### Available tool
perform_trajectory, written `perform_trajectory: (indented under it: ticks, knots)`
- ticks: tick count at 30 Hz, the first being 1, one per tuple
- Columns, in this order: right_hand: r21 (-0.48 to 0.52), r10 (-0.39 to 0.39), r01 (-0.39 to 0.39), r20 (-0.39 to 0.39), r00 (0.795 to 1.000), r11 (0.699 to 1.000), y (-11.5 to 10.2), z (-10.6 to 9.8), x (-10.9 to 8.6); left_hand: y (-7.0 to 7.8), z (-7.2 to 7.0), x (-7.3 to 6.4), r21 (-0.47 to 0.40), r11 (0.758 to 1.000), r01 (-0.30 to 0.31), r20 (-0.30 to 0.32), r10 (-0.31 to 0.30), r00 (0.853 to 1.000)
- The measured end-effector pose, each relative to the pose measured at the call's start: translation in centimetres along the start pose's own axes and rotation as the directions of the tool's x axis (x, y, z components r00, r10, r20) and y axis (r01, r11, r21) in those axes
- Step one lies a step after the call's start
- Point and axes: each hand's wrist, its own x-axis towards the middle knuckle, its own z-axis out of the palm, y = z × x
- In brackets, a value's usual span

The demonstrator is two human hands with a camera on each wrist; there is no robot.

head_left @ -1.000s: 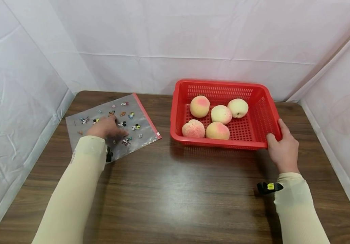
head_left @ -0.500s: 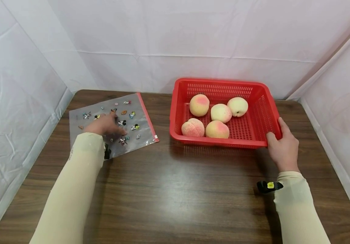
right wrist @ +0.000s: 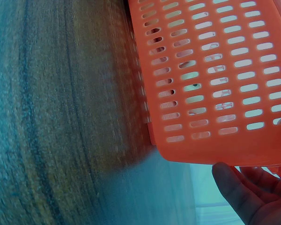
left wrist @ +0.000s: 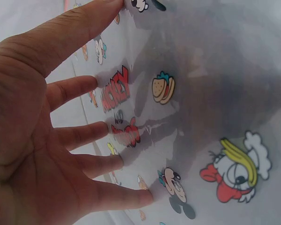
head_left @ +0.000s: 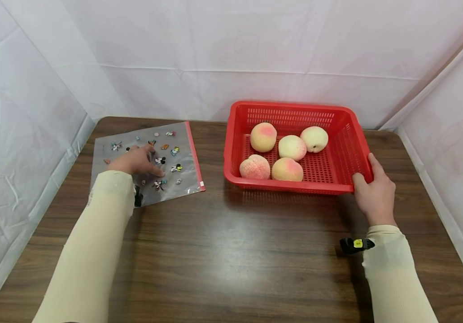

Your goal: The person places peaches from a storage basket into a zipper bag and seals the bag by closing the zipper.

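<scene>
In the head view, my left hand (head_left: 134, 161) rests with spread fingers on a clear zip bag (head_left: 183, 184) printed with small cartoon figures. The bag lies flat at the table's left, its red zip edge toward the middle. In the left wrist view, the straight fingertips (left wrist: 143, 198) touch the printed plastic film (left wrist: 196, 126). My right hand (head_left: 374, 197) grips the right front corner of a red slotted basket (head_left: 288, 185). Its thumb lies over the rim, while the fingers run along the right side. The basket contains several peaches, one of them a pink peach (head_left: 255, 167) at front left.
The basket stands at the back right of the dark wooden table (head_left: 231, 251). White cloth walls (head_left: 215, 49) enclose the back and both sides. A black strap (head_left: 356, 245) is on my right wrist.
Under my left hand the bag has turned slightly clockwise, and that hand has shifted a little left. My right hand keeps its grip on the basket, and the peaches lie as before.
</scene>
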Motion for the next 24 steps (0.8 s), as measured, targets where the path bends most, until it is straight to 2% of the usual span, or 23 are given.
perform_trajectory:
  ticks: [10, 17, 24]
  knots:
    - [0.001, -0.006, 0.006, -0.014, 1.000, 1.000, 0.0, 0.0, 0.0, -0.2, -0.5, 0.2, 0.000, 1.000, -0.023, -0.006, 0.023, 1.000]
    - [0.001, -0.002, 0.002, -0.012, 1.000, 1.000, 0.1, 0.1, 0.1, -0.3, -0.9, 0.5, 0.015, 1.000, -0.024, 0.014, 0.024, 1.000]
    - [0.009, 0.003, -0.003, -0.013, 1.000, 1.000, 0.1, 0.1, 0.1, -0.5, -1.2, 1.0, 0.060, 0.996, -0.067, 0.016, 0.066, 0.998]
